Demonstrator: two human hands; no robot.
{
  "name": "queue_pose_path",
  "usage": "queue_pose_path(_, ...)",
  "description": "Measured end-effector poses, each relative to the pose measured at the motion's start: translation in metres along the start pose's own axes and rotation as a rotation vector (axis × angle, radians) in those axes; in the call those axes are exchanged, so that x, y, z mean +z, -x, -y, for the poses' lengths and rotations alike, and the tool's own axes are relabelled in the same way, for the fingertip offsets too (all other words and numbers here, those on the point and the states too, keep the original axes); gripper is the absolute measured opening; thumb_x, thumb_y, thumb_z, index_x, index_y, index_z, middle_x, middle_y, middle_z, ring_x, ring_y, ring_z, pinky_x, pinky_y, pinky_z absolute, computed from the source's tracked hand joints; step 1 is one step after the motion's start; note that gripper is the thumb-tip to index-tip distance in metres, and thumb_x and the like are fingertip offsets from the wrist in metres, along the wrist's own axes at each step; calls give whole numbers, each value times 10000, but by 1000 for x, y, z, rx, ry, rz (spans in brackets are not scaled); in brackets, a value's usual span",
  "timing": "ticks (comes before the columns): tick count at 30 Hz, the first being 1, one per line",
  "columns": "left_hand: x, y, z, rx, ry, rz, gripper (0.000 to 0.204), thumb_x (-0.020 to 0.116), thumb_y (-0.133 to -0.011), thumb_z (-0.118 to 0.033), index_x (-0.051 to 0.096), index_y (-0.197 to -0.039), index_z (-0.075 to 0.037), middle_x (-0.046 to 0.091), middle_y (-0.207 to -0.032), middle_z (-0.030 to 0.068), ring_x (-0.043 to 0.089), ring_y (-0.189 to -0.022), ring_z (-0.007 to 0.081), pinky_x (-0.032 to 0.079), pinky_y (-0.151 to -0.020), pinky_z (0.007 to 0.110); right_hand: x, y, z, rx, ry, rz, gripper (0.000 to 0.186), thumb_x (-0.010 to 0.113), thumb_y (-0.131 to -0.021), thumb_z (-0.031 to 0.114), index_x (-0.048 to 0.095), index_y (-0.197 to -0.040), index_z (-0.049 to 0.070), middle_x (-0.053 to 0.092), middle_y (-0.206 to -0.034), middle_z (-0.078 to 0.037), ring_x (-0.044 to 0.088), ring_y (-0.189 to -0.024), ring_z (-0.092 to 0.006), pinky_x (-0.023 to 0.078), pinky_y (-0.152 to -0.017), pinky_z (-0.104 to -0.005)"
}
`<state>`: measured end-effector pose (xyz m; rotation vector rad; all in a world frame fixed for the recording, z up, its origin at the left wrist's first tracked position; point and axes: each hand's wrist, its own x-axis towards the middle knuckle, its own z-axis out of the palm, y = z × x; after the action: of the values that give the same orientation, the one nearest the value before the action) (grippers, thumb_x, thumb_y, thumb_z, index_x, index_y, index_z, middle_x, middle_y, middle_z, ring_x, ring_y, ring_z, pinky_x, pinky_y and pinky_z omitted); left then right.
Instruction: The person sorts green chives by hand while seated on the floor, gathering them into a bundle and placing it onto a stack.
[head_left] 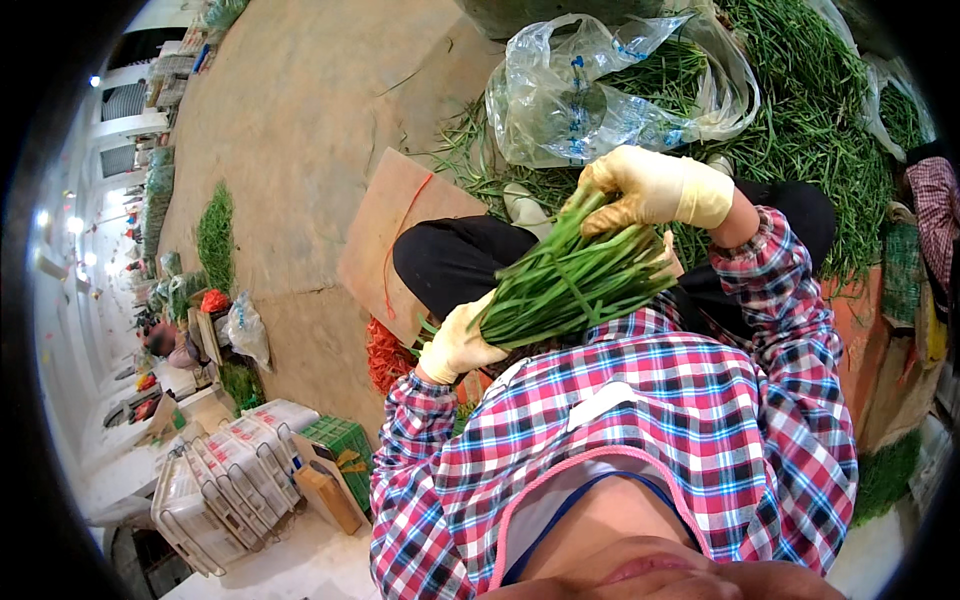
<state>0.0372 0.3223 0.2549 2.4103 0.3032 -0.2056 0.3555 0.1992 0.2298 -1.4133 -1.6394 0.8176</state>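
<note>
A bundle of long green leafy stalks [570,285] lies slanted across my lap. My left hand [462,340], in a cream glove, is closed on its lower left part. My right hand [650,195], in a cream glove stained yellow-brown on the fingers, grips the upper part of the stalks, with fingertips curled over them. Beside my bent leg lies a tan board [375,250] with red string [398,240] on it, and a tangle of red strands [385,355] is below that.
A heap of greens [795,110] and a clear plastic bag [580,110] lie ahead on the floor. White plastic crates [225,470] and a green crate [335,445] stand at lower left. Further left are loose greens [215,235] and another person [175,345]. A plaid sleeve [925,210] shows at right.
</note>
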Motion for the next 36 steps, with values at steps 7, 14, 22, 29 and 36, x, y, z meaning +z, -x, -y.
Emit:
queue_pose_path(7, 6, -4, 9, -112, 380, 120, 909, 828, -656, -159, 369, -1428, -18, 604, -1254, 143, 605, -1120, 224, 455, -974, 311, -17, 16, -12, 174, -159, 53, 168, 730, -832, 165, 699, -904, 16, 646, -877, -103, 612, -799, -230, 493, -698, -333)
queue_pose_path(14, 20, 13, 34, -256, 692, 155, 606, 794, -713, -38, 516, -1252, -11, 620, -1192, 69, 580, -1060, 147, 450, -963, 300, -91, 55, -67, 284, 541, -352, 147, 693, -834, 169, 727, -885, 35, 687, -902, -108, 654, -853, -265, 537, -797, -366)
queue_pose_path(22, 29, 6, 28, -170, 579, 58, 602, 755, -722, -59, 516, -1273, -18, 641, -1149, 66, 596, -1017, 140, 466, -922, 280, 27, 13, -39, 249, -632, -281, 231, 723, -857, 210, 715, -970, 9, 699, -947, -48, 622, -857, -114, 504, -821, -257)
queue_pose_path(29, 35, 5, 26, -294, 827, 48, 593, 740, -727, -23, 508, -1273, -23, 632, -1149, 43, 583, -1021, 123, 449, -944, 272, 33, 3, -37, 430, -702, -309, 264, 722, -869, 241, 706, -1005, 15, 687, -894, -4, 587, -823, -70, 472, -751, -233)
queue_pose_path(36, 36, 6, 27, -332, 886, 58, 683, 776, -692, -14, 475, -1305, -10, 617, -1202, 78, 581, -1093, 157, 434, -998, 312, 31, 7, -42, 208, -681, -436, 189, 682, -889, 170, 693, -992, 12, 694, -961, -49, 629, -903, -120, 492, -853, -266)
